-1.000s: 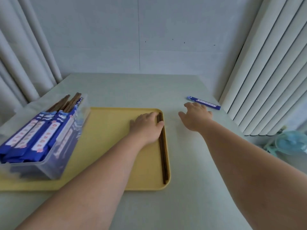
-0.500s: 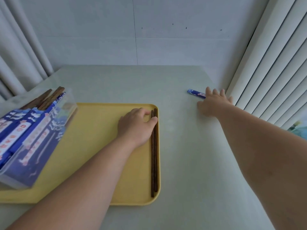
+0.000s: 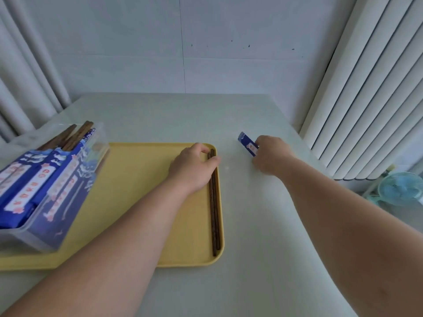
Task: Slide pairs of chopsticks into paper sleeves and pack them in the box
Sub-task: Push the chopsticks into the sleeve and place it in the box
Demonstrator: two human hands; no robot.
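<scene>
A pair of dark wooden chopsticks [image 3: 214, 211] lies along the right rim of the yellow tray [image 3: 146, 170]. My left hand [image 3: 193, 169] grips their far end, thumb across them and fingers curled over. A blue paper sleeve [image 3: 246, 142] with a white label lies on the table to the right of the tray. My right hand [image 3: 271, 154] holds its near end, which the fingers hide. A clear plastic box [image 3: 57, 202] on the tray's left holds several sleeved chopsticks [image 3: 29, 186], their brown tips sticking out at the far end.
The pale table [image 3: 251, 259] meets a wall at the back. White curtains [image 3: 370, 92] hang close on the right and more on the left. A small blue fan [image 3: 400, 188] stands on the floor beyond the table's right edge.
My right hand reached out to the blue sleeve, closed on it and drew it back toward the tray. My left hand stayed on the far end of the chopsticks.
</scene>
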